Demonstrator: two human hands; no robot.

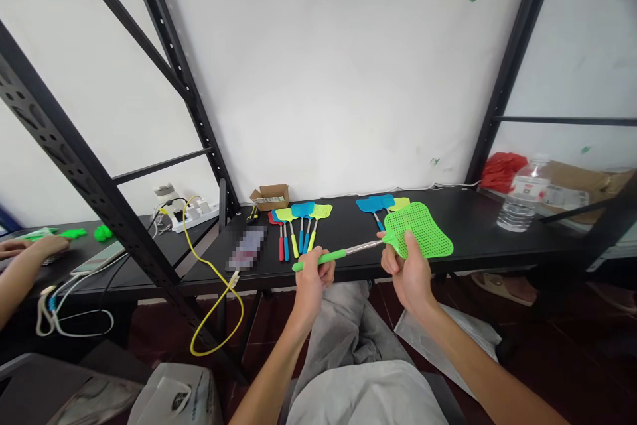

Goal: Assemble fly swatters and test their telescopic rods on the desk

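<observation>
In the head view, your left hand [314,269] is wrapped around the handle of a bright green plastic fly swatter with a perforated, squarish head [422,231], its fingers curled closed. Your right hand [411,271] pinches the swatter near its neck, thumb on the head's near side, the other fingers partly hidden. It is held over the near edge of the long black tabletop [343,226], with silver rod showing between your hands. Farther left lies a fanned row of red, blue and yellow plastic swatters [302,209]; right of that, a smaller cluster of blue and yellow plastic swatters [369,204]. Those seem dealt with or waiting, which can't be told; the green one appears mid-handling, not yet set down.
</observation>
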